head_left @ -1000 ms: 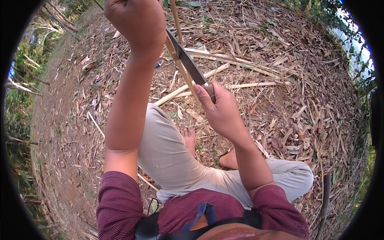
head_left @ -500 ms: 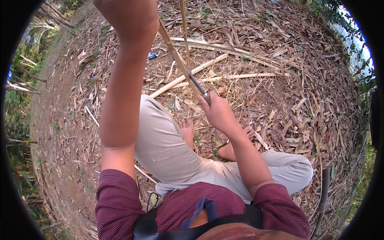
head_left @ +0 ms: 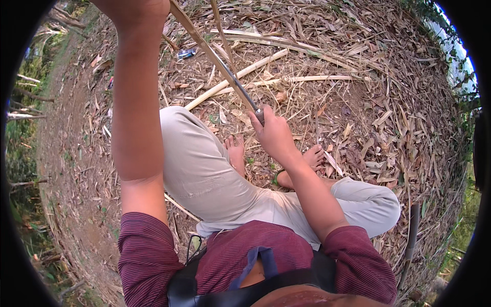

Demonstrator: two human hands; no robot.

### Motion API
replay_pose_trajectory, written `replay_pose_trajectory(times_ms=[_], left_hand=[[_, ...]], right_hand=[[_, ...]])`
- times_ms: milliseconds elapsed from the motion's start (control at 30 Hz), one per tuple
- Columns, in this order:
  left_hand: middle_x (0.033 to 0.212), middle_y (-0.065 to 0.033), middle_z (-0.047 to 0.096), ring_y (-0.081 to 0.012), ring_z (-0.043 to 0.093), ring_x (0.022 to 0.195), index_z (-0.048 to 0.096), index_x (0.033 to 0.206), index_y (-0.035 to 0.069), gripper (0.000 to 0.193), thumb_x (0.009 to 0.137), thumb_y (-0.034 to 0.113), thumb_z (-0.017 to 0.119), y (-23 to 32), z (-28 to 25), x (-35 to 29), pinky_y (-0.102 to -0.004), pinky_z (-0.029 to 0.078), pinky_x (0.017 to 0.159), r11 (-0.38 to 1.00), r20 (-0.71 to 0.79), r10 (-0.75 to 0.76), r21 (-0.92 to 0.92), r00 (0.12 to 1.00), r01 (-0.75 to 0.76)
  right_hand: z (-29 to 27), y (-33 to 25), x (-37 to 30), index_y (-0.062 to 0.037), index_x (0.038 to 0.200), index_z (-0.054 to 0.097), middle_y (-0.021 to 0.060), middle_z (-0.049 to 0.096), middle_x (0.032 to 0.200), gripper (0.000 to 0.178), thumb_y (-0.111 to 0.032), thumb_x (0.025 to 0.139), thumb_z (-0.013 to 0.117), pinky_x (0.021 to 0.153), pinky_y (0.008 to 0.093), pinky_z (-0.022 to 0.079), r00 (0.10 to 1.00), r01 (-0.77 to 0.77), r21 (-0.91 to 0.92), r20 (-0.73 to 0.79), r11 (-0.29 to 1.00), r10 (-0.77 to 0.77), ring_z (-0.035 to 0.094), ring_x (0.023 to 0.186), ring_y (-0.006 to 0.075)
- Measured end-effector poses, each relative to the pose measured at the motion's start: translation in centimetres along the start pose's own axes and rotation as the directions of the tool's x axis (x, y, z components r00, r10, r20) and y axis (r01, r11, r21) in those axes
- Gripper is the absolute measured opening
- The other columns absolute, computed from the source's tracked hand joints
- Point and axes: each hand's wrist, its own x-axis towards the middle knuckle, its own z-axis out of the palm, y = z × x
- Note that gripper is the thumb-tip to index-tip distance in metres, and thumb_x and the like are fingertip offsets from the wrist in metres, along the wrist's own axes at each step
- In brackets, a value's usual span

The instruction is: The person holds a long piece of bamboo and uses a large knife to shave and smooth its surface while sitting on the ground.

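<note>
Right hand [head_left: 274, 130] grips a knife [head_left: 248, 97]; well apart, the left hand [head_left: 133, 9] crosses the top edge, grip unclear.

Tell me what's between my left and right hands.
In the head view, a tan strip slants from beside your left hand, cut off by the top edge, down to your right hand; the knife blade lies along its lower part.

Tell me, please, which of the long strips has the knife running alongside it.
The slanting strip beside the left hand, reaching toward the right hand; the knife follows it, while the pale ground strips point elsewhere.
</note>
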Motion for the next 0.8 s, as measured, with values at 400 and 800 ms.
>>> replay_pose_trajectory(times_ms=[400,800], left_hand=[[0.062,0.0058,0.038,-0.0035,0.03,0.048,0.05,0.084,0.013,0.032,0.107,0.035,0.047,-1.0,2.6,-1.4,-0.0204,0.023,0.039,0.969,-0.153,0.175,0.204,0.973,-0.142],[0.062,0.006,0.038,-0.0035,0.029,0.046,0.05,0.084,0.013,0.032,0.107,0.035,0.048,-0.3,2.6,-1.9,-0.0208,0.023,0.038,0.956,-0.161,0.2,0.247,0.966,-0.157]], right_hand=[[-1.1,4.3,2.6,0.0017,0.096,0.062,0.0083,0.06,0.067,0.043,-0.041,0.1,0.06,0.058,0.0342,0.045,0.944,-0.291,0.243,0.228,0.926,0.237,0.051,0.057,0.0186],[4.2,8.4,3.2,0.0022,0.093,0.059,0.0232,0.068,0.075,0.043,-0.04,0.099,0.058,0.064,0.0489,0.053,0.979,-0.184,0.105,0.113,0.977,0.172,0.067,0.07,0.0425]])
